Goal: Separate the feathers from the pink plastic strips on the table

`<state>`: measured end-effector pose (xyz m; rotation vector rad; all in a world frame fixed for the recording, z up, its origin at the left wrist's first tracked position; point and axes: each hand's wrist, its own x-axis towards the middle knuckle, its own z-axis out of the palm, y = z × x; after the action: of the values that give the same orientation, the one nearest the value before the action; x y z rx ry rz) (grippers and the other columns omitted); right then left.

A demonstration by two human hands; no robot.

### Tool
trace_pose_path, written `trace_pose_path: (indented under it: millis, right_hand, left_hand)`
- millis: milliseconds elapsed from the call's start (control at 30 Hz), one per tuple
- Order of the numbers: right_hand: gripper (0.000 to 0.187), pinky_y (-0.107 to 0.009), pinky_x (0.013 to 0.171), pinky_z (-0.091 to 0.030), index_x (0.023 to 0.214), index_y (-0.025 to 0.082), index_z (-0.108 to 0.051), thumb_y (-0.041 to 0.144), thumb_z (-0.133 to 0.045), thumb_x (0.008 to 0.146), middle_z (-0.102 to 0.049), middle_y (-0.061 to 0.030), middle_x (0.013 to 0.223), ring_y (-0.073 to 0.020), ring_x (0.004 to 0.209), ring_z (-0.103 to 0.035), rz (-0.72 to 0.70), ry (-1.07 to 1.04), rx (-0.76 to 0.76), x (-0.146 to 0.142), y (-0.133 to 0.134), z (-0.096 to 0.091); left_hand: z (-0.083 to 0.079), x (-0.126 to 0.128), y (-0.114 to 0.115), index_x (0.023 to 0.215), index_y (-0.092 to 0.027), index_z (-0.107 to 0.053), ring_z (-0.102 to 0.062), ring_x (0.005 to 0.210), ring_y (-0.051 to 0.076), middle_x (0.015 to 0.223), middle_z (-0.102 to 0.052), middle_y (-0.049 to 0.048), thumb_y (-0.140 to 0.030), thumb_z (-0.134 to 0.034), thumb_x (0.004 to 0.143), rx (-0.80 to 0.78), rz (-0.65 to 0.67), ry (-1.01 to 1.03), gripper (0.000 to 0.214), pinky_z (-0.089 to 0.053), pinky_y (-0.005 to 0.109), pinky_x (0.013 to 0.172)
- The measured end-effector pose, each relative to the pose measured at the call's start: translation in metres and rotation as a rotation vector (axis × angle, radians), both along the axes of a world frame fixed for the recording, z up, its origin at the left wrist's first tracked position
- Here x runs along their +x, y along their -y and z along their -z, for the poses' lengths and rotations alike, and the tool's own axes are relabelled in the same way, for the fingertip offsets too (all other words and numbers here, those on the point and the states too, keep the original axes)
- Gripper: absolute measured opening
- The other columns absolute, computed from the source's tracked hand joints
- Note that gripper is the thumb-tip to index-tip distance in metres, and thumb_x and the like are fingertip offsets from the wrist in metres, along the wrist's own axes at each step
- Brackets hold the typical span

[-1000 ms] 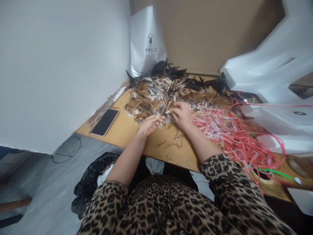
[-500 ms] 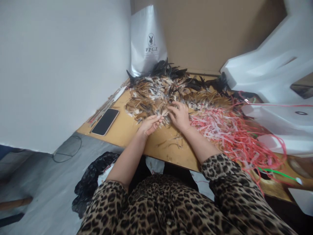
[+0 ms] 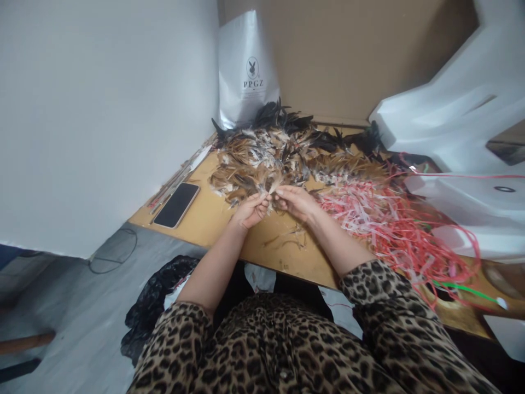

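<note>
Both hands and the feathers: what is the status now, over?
Left hand, right hand nearly meeting, both pinching at near edge of feathers. Red strips at right. No obstruction seen.

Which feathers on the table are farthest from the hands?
The long black feathers along the back edge of the yellow-brown table, some before the silver printed bag; the brown-and-white feathers lie nearer the front.

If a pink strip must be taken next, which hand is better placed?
Likely the right hand: the pink strips lie on its side, close by. The left hand is farther away, beside the brown feathers.
</note>
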<state>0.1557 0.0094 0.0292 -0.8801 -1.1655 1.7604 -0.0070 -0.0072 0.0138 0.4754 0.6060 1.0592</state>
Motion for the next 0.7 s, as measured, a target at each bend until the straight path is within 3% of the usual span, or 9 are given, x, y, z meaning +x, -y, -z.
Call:
trace_pose_path:
  millis: [133,400,500,700]
  right_hand:
    - [0.029,-0.02,0.047,-0.032,0.081,0.017,-0.064,0.034,-0.074,0.059,-0.063,-0.0003,0.071,-0.0043,0.049,-0.042,-0.097,-0.124,-0.043,-0.005,0.003,0.004]
    - [0.031,-0.02,0.045,-0.031,0.063,0.016,-0.058,0.035,-0.079,0.05,-0.057,0.0031,0.054,-0.0049,0.045,-0.041,0.075,-0.041,-0.01,-0.005,-0.001,0.002]
    - [0.032,-0.021,0.044,-0.028,0.061,0.016,-0.056,0.036,-0.079,0.05,-0.052,0.0052,0.048,-0.0051,0.043,-0.039,0.14,0.028,0.052,-0.001,-0.003,0.0]
    - [0.031,-0.021,0.046,-0.029,0.062,0.015,-0.059,0.04,-0.075,0.053,-0.052,0.0052,0.049,-0.0055,0.044,-0.04,0.188,0.179,0.163,-0.001,-0.004,0.004]
  left_hand:
    - [0.0,0.001,0.002,0.077,-0.01,-0.06,-0.049,0.05,-0.002,0.07,-0.057,0.001,-0.007,-0.053,0.079,0.02,0.051,0.006,0.008,-0.039,0.004,0.045]
    - [0.006,0.002,-0.003,0.08,-0.01,-0.062,-0.058,0.056,0.002,0.073,-0.064,0.0027,-0.011,-0.06,0.076,0.053,0.011,-0.135,0.004,-0.044,0.007,0.048]
    - [0.009,0.003,-0.006,0.082,-0.009,-0.064,-0.062,0.06,0.004,0.077,-0.068,0.0053,-0.015,-0.063,0.074,0.074,-0.035,-0.225,0.01,-0.045,0.009,0.049]
    - [0.011,0.005,-0.004,0.083,-0.008,-0.066,-0.063,0.061,0.007,0.08,-0.069,0.0087,-0.024,-0.068,0.071,0.155,0.013,-0.373,0.02,-0.044,0.013,0.051]
